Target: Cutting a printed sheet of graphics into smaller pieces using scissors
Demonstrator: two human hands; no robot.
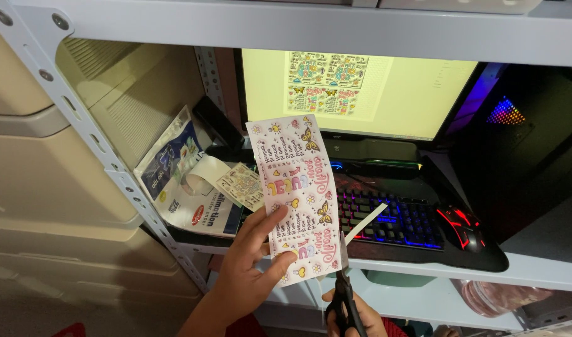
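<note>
While the left hand (245,274) pinches the printed sticker sheet (296,198) at its 7 o'clock corner, thumb on front and fingers behind, the right hand (354,318) at 6 o'clock is closed around black scissors (344,293). The blades bite the sheet's bottom edge, and a thin white strip (365,223) curls off toward 2 o'clock, over the glowing keyboard (389,218). I think a good cut needs the sheet held flat and tight, with slow snips straight along the edge.

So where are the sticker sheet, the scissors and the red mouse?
sticker sheet (296,187), head view, middle of the printed face.
scissors (344,293), head view, the black handles by the pivot.
red mouse (462,228), head view, its glowing top.
</note>
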